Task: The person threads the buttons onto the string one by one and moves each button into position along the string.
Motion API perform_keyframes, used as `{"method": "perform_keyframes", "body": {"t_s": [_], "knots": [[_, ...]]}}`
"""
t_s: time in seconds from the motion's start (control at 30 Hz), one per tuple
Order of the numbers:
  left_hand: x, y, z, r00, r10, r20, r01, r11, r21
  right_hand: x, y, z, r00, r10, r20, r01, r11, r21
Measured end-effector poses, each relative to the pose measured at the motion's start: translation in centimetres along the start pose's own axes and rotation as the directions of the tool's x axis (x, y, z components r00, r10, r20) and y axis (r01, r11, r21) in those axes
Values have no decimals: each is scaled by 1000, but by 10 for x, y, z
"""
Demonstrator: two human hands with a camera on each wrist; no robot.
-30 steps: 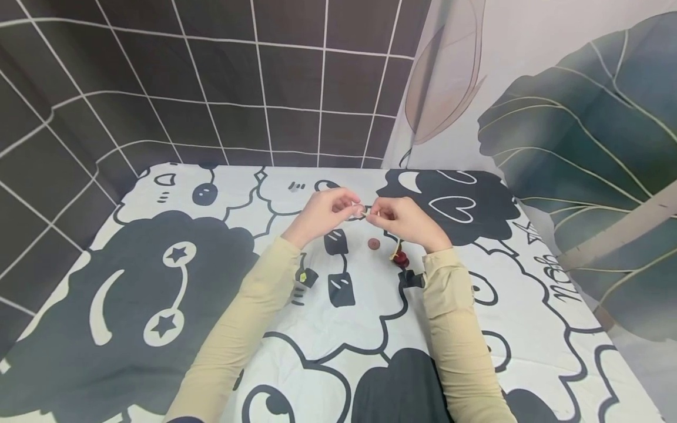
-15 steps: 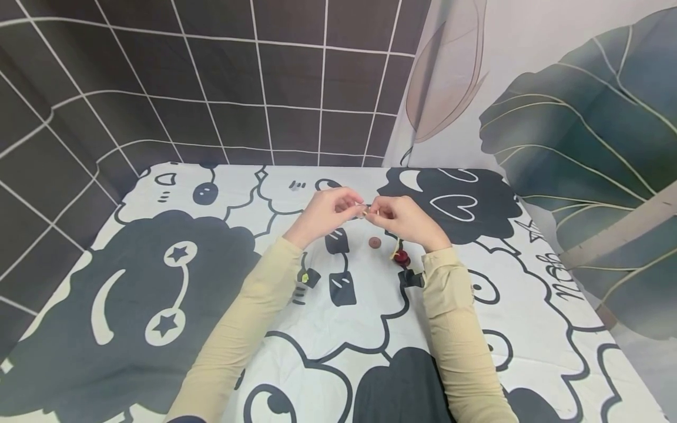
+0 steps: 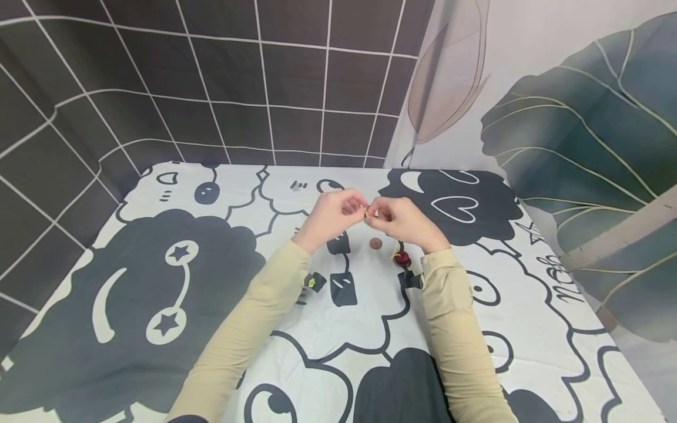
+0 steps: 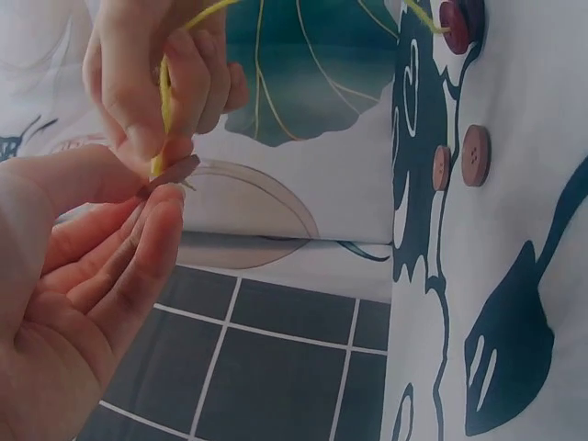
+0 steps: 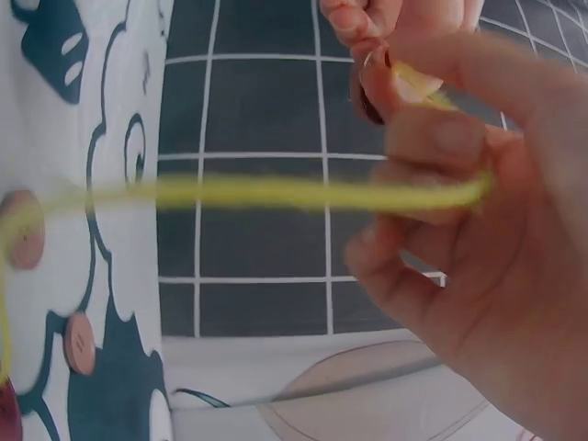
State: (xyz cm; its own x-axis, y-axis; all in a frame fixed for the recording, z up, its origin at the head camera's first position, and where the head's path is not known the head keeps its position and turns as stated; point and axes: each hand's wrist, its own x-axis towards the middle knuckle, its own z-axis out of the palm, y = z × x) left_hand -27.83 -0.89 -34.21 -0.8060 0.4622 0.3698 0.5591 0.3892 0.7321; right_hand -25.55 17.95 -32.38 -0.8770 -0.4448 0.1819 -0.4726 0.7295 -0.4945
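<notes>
Over the far middle of the cloth, my left hand point(image 3: 333, 214) pinches a brown button point(image 4: 175, 176) between thumb and fingertips. My right hand point(image 3: 404, 222) meets it there, pinching a yellow string point(image 4: 165, 106) close against the button's face. A short tip of string shows just past the button's edge in the left wrist view. From the right hand the string runs down to a dark red button point(image 4: 454, 26) on the cloth, where more red is stacked under it. The button's holes are hidden by my fingers.
Two loose brown buttons, a nearer one point(image 4: 476, 156) and a smaller-looking one point(image 4: 442, 168), lie on the patterned black and white cloth point(image 3: 338, 335). A small yellow-green piece point(image 3: 312, 282) sits beside my left forearm. Dark gridded fabric point(image 3: 211, 76) hangs behind.
My left hand has moved slightly right, so the fingertips of both hands now meet at the button. The right hand stays nearly in place, and the buttons on the cloth have not moved.
</notes>
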Motion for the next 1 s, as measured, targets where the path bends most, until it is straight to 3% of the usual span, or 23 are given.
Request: {"method": "perform_keyframes", "body": {"t_s": [0.13,0.3,0.47,0.63,0.73,0.87,1.0], "knots": [[0,1,3,999,-10,-30,11,999,31,1,-3,2,1000,-1,19,3,996,-94],[0,5,5,998,-53,-47,55,997,47,2,-7,4,1000,-8,-29,2,975,-222],[-1,6,7,995,-86,-57,89,995,50,2,-8,8,994,-88,-63,63,945,-322],[-2,4,7,994,-102,-48,102,995,-9,1,-7,10,981,-172,-89,134,934,-330],[-2,4,6,994,-105,-13,104,991,-80,0,-5,9,979,-173,-106,141,956,-257],[-2,4,2,996,-89,14,90,987,-135,-2,2,5,984,-113,-139,113,994,-3],[-3,7,-4,997,-70,15,71,991,-116,-5,6,3,986,-38,-164,79,964,254]]}}
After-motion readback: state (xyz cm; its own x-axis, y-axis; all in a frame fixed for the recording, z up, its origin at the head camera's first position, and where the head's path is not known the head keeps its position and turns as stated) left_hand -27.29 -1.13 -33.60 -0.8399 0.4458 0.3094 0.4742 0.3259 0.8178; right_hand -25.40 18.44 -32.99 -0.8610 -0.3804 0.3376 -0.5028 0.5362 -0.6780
